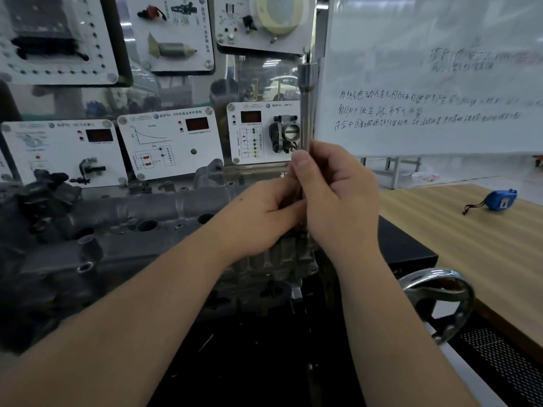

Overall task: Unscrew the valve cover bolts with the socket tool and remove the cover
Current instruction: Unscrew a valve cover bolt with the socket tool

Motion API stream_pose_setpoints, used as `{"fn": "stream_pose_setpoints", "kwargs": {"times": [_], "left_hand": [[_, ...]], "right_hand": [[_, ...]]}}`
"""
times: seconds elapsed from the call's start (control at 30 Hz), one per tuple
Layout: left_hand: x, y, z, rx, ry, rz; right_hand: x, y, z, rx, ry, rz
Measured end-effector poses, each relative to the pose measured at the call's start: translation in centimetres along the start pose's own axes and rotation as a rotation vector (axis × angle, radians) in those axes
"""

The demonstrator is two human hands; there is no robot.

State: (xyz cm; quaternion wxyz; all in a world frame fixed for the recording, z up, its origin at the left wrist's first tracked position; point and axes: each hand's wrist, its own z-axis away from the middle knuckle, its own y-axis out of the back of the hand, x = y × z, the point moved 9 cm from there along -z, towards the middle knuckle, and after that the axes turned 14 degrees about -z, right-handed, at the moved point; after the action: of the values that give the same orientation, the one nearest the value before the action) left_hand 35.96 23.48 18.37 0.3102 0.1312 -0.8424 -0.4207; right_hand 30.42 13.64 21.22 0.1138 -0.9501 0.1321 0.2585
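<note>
A grey metal valve cover (141, 212) with round holes lies across the engine on the left and centre. A long steel socket tool (308, 107) stands upright over the cover's right end, its thick head at the top. My right hand (338, 198) grips the shaft from the right, thumb up along it. My left hand (264, 215) holds the same shaft lower down from the left, fingers curled round it. The tool's lower tip and the bolt under it are hidden behind my hands.
A chrome handwheel (440, 301) juts out at the lower right. A wooden table (470, 245) with a blue tape measure (499, 199) stands to the right. Display panels (170, 145) and a whiteboard (426, 83) rise behind the engine.
</note>
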Motion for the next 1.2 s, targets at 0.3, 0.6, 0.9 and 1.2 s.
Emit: {"fn": "stream_pose_setpoints", "kwargs": {"times": [0.3, 0.6, 0.9, 1.2], "left_hand": [[0.6, -0.2, 0.0, -0.002, -0.039, -0.064], [0.3, -0.6, -0.1, -0.029, 0.004, -0.058], [0.0, -0.4, 0.2, -0.019, -0.013, -0.030], [0.1, -0.4, 0.3, -0.007, -0.014, -0.005]], "right_hand": [[0.0, 0.1, 0.9, -0.020, -0.036, -0.091], [0.1, 1.9, 0.7, 0.123, -0.033, -0.065], [-0.5, 0.8, 0.6, 0.012, 0.026, -0.041], [-0.4, 1.5, 0.7, 0.039, 0.026, 0.083]]}}
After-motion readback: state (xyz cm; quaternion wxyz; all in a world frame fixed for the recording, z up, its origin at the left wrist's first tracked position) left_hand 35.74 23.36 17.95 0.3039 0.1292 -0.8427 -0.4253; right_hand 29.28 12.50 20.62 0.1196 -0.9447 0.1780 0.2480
